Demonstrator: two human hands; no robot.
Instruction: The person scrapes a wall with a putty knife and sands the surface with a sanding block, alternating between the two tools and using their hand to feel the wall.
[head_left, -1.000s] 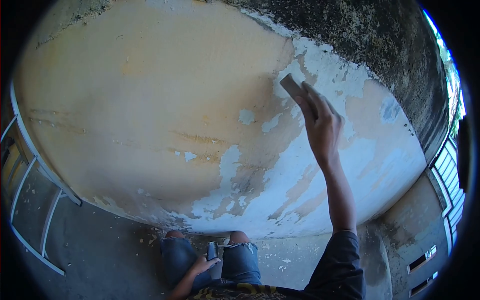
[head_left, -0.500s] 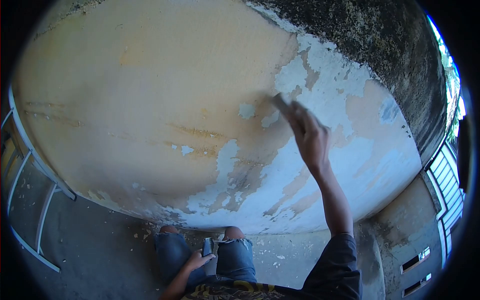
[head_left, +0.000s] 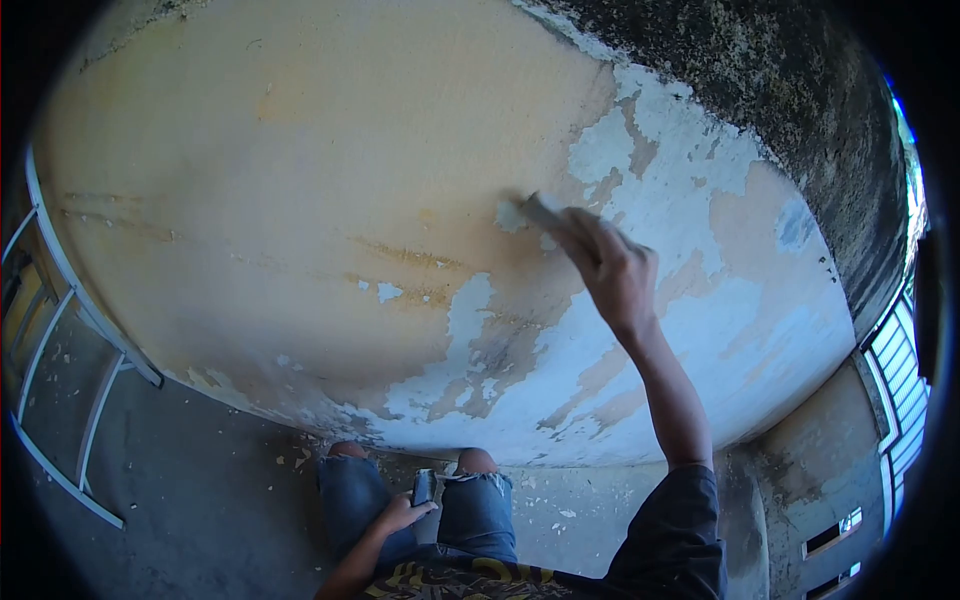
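My right hand (head_left: 622,280) is raised at the wall and closed round a flat scraper-like tool (head_left: 541,210), a little blurred. The tool's end is at the edge of a small pale patch (head_left: 510,216) on the yellowish wall (head_left: 330,150). Large areas of peeled, whitish surface (head_left: 690,340) lie to the right of and below my right hand. Low down, between my knees, my left hand (head_left: 402,514) holds a dark, flat-ended object (head_left: 424,487), whose exact kind I cannot make out.
A metal frame (head_left: 98,345) stands at the left beside the wall. Dark, stained surface (head_left: 760,80) covers the upper right. At the right are a white grating (head_left: 897,350) and a grey wall with slots. Flakes lie on the floor (head_left: 230,480).
My right hand has moved the tool slightly left along the wall, to the small pale patch. The view has shifted slightly. My left hand still holds the dark object.
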